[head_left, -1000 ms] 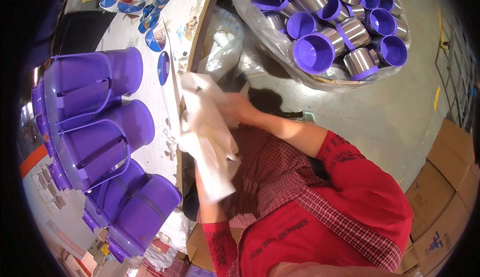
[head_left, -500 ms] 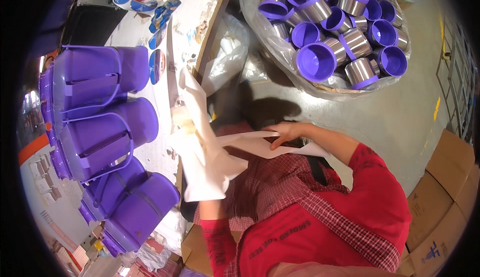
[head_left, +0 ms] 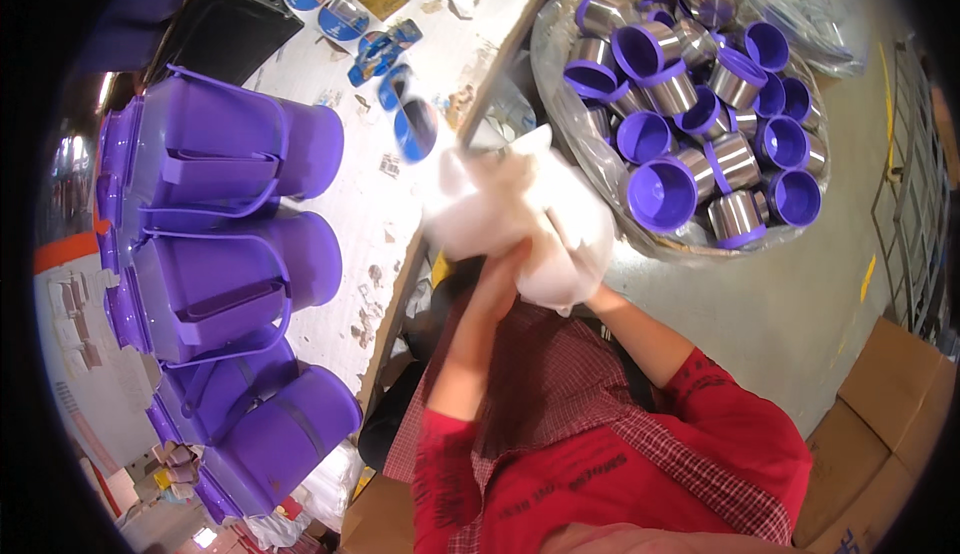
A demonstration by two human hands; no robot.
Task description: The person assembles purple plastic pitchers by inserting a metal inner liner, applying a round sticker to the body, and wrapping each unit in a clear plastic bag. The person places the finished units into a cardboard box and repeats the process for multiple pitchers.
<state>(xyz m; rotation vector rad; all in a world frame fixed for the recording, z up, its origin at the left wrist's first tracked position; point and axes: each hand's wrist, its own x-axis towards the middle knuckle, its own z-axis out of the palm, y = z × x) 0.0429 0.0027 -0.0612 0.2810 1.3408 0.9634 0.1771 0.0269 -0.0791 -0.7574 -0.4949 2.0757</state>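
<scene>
A blurred, bunched white sheet (head_left: 560,224), thin like cloth or paper, is held up in front of me, beside the table edge. My left hand (head_left: 503,276) grips it from below, its fingertips sunk into the folds. Only the wrist edge of my right hand (head_left: 592,296) shows; the sheet covers its fingers. Left of the sheet, round blue-and-white stickers (head_left: 413,130) lie on a strip on the table. Large purple lidded buckets with handles (head_left: 225,154) lie on their sides along the table's left.
Beyond the sheet, a clear plastic-lined bin (head_left: 575,169) holds many steel cups with purple rims (head_left: 662,194). The white worktable (head_left: 350,234) has a worn edge. Cardboard boxes (head_left: 890,394) stand at the right, near a metal rack (head_left: 915,154). A black box (head_left: 235,34) sits on the table's far left.
The white sheet, spread between my hands before, is now bunched together and farther from me. Both hands have moved forward and closer together. The whole view has shifted slightly.
</scene>
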